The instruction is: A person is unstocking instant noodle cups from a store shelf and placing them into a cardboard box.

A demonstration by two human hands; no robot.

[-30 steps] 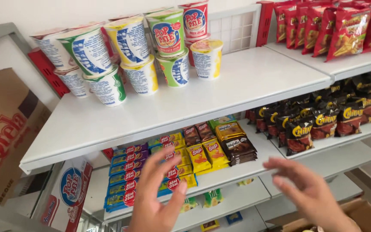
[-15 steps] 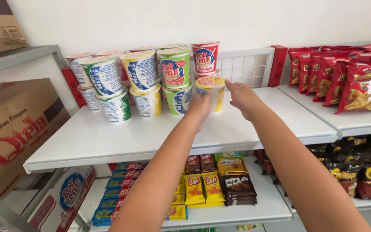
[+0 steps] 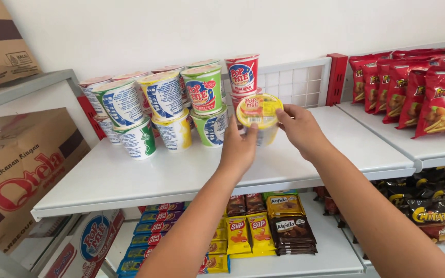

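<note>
One yellow noodle cup (image 3: 259,117) is gripped between the left hand (image 3: 238,150) and right hand (image 3: 301,129) above a white shelf (image 3: 130,180), beside roughly ten stacked cups (image 3: 166,105).

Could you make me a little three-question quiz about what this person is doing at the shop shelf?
1. True or false: both hands grip the yellow-lidded cup.
2. What stands directly behind that cup? A) a red cup B) a cardboard box C) a chocolate wafer pack
3. Fill in: the red snack bags sit on the shelf to the ____ of the wire divider.

Key
1. True: left hand and right hand clasp it from either side, above the white shelf.
2. A, the red cup.
3. Right.
</note>
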